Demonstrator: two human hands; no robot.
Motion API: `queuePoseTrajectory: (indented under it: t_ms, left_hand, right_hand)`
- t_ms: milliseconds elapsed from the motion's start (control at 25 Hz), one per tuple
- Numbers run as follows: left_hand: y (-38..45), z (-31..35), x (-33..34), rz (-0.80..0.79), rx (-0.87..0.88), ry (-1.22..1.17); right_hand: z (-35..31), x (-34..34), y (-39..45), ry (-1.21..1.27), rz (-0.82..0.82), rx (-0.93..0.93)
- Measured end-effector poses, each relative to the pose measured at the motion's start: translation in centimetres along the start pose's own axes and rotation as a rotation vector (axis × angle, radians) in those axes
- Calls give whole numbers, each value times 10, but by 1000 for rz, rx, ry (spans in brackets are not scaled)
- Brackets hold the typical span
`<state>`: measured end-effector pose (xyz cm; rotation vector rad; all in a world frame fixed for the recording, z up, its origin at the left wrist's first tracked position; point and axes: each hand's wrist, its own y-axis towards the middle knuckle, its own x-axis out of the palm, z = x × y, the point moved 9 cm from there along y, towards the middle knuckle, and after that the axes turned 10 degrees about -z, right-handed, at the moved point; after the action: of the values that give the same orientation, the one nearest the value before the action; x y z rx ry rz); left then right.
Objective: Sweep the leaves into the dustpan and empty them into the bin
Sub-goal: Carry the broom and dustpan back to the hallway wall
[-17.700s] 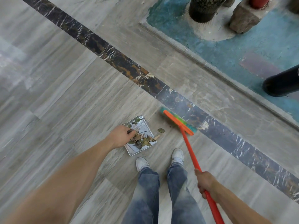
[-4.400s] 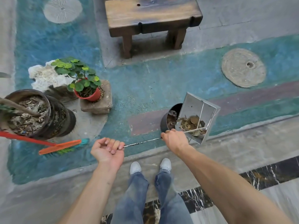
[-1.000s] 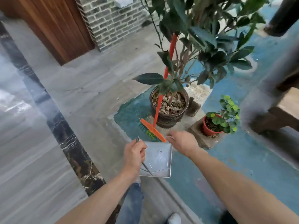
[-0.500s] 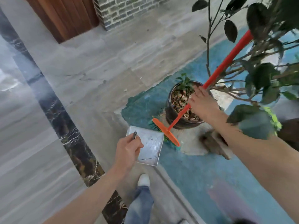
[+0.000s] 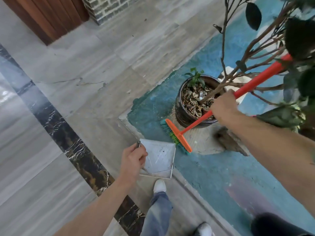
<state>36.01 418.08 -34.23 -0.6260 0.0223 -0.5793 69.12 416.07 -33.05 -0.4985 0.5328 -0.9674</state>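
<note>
My left hand grips the thin metal handle of a silver dustpan. The pan hangs low over the floor edge and holds no leaves that I can see. My right hand is closed around the red-orange shaft of the broom. The broom's orange head with green bristles sits on the teal floor just beyond the dustpan's far corner, beside a dark plant pot. The black bin shows only as a dark rim at the bottom right corner.
A dark pot with a branching shrub stands right behind the broom, its leaves crowding the upper right. A rough stone lies under my right forearm. A black marble strip crosses the grey tiles. A wooden door and brick wall stand far left.
My right hand has closed on the broom shaft and holds it away from the shrub. The left hand keeps the dustpan. The view has shifted a little closer.
</note>
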Motion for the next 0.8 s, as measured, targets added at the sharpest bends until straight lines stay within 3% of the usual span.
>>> queuePoseTrajectory:
  t_ms: [120, 240, 360, 600, 800]
  left_hand:
    - [-4, 3, 14, -32, -18, 29]
    - [-16, 14, 29, -59, -22, 47]
    - [-33, 24, 49, -96, -20, 93]
    - [-75, 19, 91, -263, 18, 232]
    - [-135, 1, 165, -467, 55, 329]
  right_hand:
    - [-26, 10, -32, 223, -145, -97]
    - [-52, 6, -80, 298, -109, -225]
    - [-43, 33, -119, 483, -112, -151]
    - [-30, 161, -203, 783, -159, -13]
    - [-44, 312, -332, 1050, -325, 189]
